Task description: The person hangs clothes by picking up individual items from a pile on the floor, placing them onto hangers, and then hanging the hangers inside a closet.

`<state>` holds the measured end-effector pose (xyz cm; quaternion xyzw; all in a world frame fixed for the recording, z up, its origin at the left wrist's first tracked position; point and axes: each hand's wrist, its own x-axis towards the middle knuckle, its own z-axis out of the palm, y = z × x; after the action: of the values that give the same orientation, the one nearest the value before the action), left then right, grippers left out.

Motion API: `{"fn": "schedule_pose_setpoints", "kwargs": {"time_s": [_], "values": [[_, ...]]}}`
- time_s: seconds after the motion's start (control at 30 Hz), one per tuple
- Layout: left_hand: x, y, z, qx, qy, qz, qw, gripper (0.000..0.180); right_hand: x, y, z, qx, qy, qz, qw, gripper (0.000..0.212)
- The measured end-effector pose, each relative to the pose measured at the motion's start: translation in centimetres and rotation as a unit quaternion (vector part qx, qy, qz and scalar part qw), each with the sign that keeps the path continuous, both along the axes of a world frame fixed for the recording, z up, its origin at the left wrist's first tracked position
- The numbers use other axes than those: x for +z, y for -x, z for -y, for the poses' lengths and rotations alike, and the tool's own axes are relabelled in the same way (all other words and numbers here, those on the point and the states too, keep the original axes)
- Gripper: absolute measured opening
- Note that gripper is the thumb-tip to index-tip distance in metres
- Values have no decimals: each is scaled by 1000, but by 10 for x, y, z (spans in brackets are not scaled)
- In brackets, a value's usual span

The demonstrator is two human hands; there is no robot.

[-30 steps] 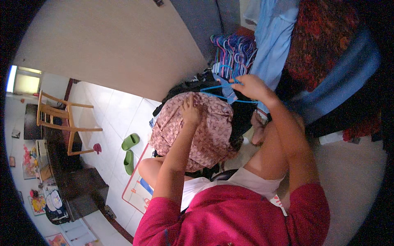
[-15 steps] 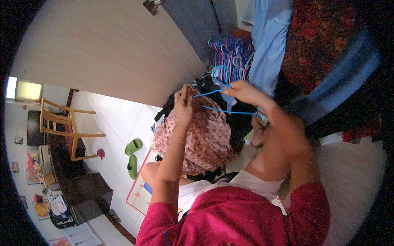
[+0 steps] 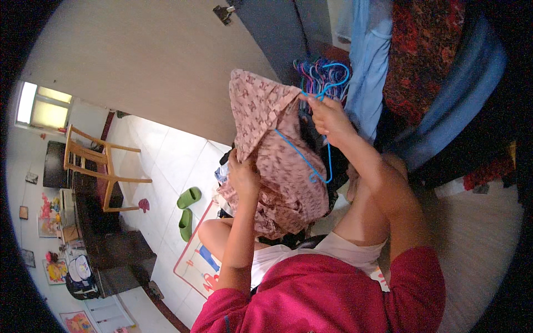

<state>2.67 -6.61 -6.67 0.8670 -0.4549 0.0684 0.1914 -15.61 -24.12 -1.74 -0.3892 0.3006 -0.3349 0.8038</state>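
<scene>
A blue wire clothes hanger (image 3: pixel 330 158) is held near its hook by my right hand (image 3: pixel 331 117), fingers closed round it. One end of the hanger goes into a pink-brown patterned garment (image 3: pixel 258 105); its near arm and corner lie outside, over the cloth. My left hand (image 3: pixel 244 175) is closed on the garment's left edge, stretching the upper part out flat and raised. Below, the rest of the cloth rests bunched on a pile in front of my legs. What kind of garment it is, I cannot make out.
Several coloured hangers (image 3: pixel 319 75) are bunched behind my right hand. Light blue cloth (image 3: pixel 369 69) hangs to the right. A wooden door panel (image 3: pixel 139 61) stands at the upper left. Green slippers (image 3: pixel 189 197) and a wooden chair (image 3: pixel 105 166) are on the tiled floor at left.
The garment has been lifted and spread upward, with the hanger's far end now inside it. My left hand has moved down and grips the cloth. My right hand has turned the hanger's hook rightward.
</scene>
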Motion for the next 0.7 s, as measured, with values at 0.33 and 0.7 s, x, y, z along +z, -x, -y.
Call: {"fn": "schedule_pose_setpoints", "kwargs": {"time_s": [0.33,0.7], "values": [[-17,94,-24,-216,-151,-6,965,12,-16,-12,6,-35,-77,70,994,30],[30,119,-28,-278,-254,53,925,8,-18,-31,2,-128,-57,-18,990,21]]}}
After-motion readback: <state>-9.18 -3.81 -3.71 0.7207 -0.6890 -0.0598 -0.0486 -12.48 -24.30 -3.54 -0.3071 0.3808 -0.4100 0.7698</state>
